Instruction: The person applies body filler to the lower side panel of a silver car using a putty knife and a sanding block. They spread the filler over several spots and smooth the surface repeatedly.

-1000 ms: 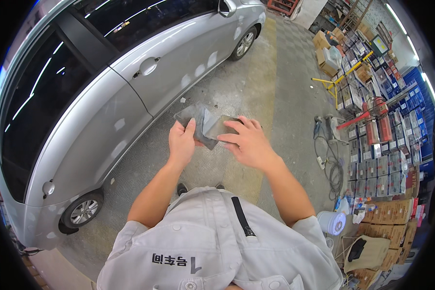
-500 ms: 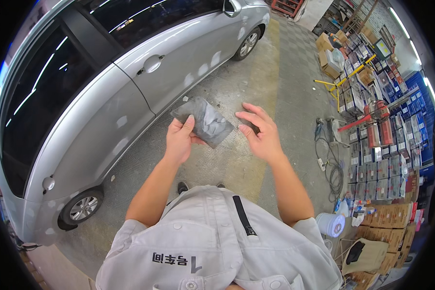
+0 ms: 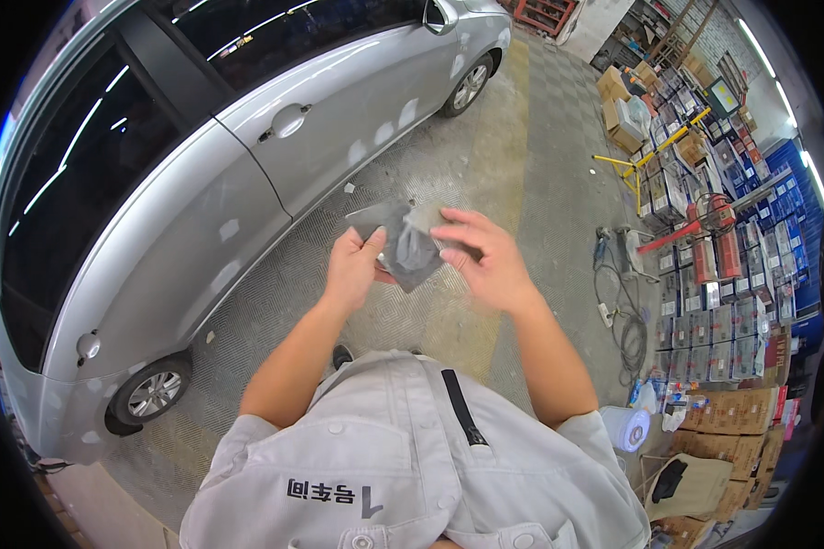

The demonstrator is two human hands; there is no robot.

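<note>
My left hand [image 3: 352, 270] pinches the left side of a creased dark grey sheet [image 3: 405, 247] that looks like sandpaper, its thumb lying on top. The sheet hangs in front of me above the floor, bent in the middle with one corner pointing down toward me. At its right edge is my right hand [image 3: 493, 261], fingers curved and thumb apart from them. Its fingertips reach the sheet's edge; I cannot tell whether they press on it. A dark patch shows between that thumb and the fingers, too unclear to name.
A silver car [image 3: 201, 201] with pale matte patches stands along the left. On the right are stacked boxes [image 3: 714, 320], a yellow stand [image 3: 636, 169], a red-armed tool [image 3: 696, 224], a coiled cable [image 3: 632, 339] and a white bucket [image 3: 624, 425].
My right hand has moved left to the sheet's edge. The sheet has turned and bent, its lower corner now pointing toward me. My left hand keeps its pinch, shifted slightly right.
</note>
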